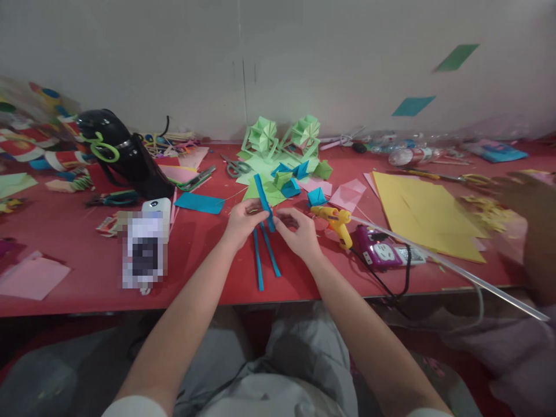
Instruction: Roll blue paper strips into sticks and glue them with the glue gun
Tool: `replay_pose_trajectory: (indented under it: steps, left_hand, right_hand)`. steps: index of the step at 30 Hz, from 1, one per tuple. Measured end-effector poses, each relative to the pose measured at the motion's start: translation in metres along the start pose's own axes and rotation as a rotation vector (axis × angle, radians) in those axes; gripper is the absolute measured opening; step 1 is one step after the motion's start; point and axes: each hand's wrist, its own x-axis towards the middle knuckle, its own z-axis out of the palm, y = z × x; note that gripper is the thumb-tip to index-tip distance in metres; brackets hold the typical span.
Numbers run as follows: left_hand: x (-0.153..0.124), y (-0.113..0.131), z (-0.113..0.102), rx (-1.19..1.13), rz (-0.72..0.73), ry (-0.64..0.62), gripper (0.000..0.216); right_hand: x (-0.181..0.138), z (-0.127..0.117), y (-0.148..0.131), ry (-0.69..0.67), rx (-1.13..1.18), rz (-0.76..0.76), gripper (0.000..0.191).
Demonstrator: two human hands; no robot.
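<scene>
- In the head view, the left hand [245, 225] pinches a blue paper strip [262, 191] with its thumb and fingers close together.
- The right hand [299, 230] is nearly closed too, with its fingertips on the low end of the same strip.
- The strip is up between the two hands, tilted, over the red tabletop [191, 243]. I cannot tell if it is folded.
- Two thin blue strips [258, 263] lie just below the hands, side by side with a gap between them.
- To do this well, I think both hands should pinch softly, so the thin paper does not bend or rip.
- It would help to line up the long edges first, then press slowly from one end to the other.
- The yellow glue gun [333, 219] has its tip very near the right hand. It could be hot, so it is best to keep fingers away from it.
- The clear bottle [410, 155] has a red and white label, but its words are too small to read.
- The purple power socket [380, 252] shows no name I can read.
- I cannot read a brand anywhere.
</scene>
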Motion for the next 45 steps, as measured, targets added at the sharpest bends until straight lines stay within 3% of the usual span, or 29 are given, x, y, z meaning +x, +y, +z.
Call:
replay_pose_trajectory:
  steps: [12, 25, 32, 38, 45]
  left_hand:
    - [-0.0031, 0.0028, 0.0051, 0.103, -0.05, 0.06, 0.045]
    - [-0.0041, 0.0028, 0.007, 0.185, -0.037, 0.064, 0.037]
    - [-0.0032, 0.0017, 0.0071, 0.182, -0.035, 0.076, 0.036]
    - [-0.0057, 0.0067, 0.0098, 0.087, -0.131, 0.108, 0.034]
    - [-0.0023, -0.001, 0.0055, 0.2, -0.022, 0.1, 0.025]
  right_hand:
    - [0.0007, -0.002, 0.0004, 0.012, -0.137, 0.007, 0.021]
    - [0.001, -0.0001, 0.0067, 0.001, -0.143, 0.01, 0.021]
    - [0.0006, 0.0001, 0.0053, -0.005, -0.161, -0.003, 0.019]
    - [0.001, -0.0007, 0.0029, -0.003, -0.197, -0.036, 0.019]
    - [0.0004, 0.0005, 0.0015, -0.001, -0.206, -0.064, 0.019]
